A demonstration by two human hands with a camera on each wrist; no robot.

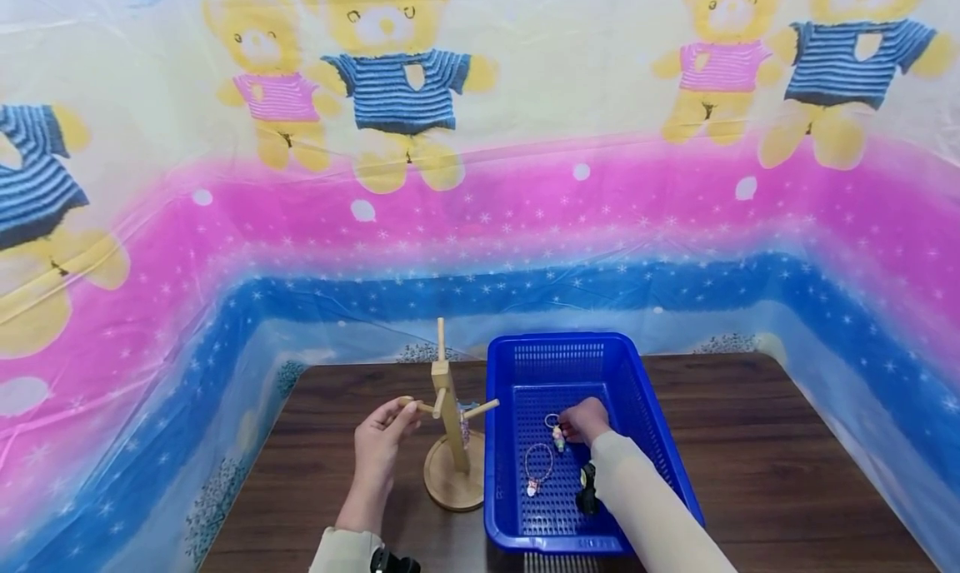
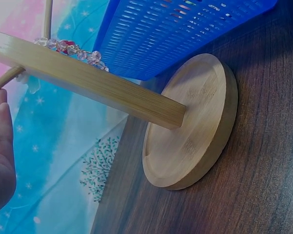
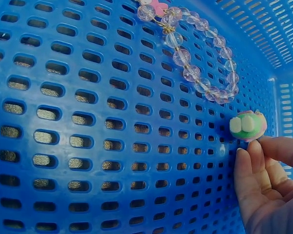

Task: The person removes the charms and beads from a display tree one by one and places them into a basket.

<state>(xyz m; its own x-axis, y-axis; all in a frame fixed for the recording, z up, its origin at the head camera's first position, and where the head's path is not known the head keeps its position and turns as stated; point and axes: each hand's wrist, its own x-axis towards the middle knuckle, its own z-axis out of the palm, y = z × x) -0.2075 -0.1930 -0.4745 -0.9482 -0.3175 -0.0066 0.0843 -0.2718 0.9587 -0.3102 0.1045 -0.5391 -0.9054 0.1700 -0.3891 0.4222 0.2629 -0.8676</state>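
Note:
My left hand (image 1: pixel 381 441) pinches the end of a side peg on a wooden peg stand (image 1: pixel 453 423) between thumb and fingers. The stand's round base (image 2: pixel 219 117) sits upright on the table. A beaded bracelet (image 2: pixel 80 52) of clear and red beads hangs on another peg, by the post. Inside the blue basket (image 1: pixel 492 473), my right hand (image 1: pixel 587 419) has its thumb and fingertips on a small keychain figure (image 3: pixel 248 126), green and pink with white feet. Its ring (image 1: pixel 552 421) shows in the head view. Near it lies a clear-beaded bracelet (image 3: pixel 191 73) with a pink charm.
The perforated basket stands just right of the peg stand, on a dark wooden table (image 1: pixel 750 456). Behind the table hangs a cloth backdrop (image 1: pixel 525 206) printed with bears. A black wrist camera (image 1: pixel 587 490) on the right arm is over the basket.

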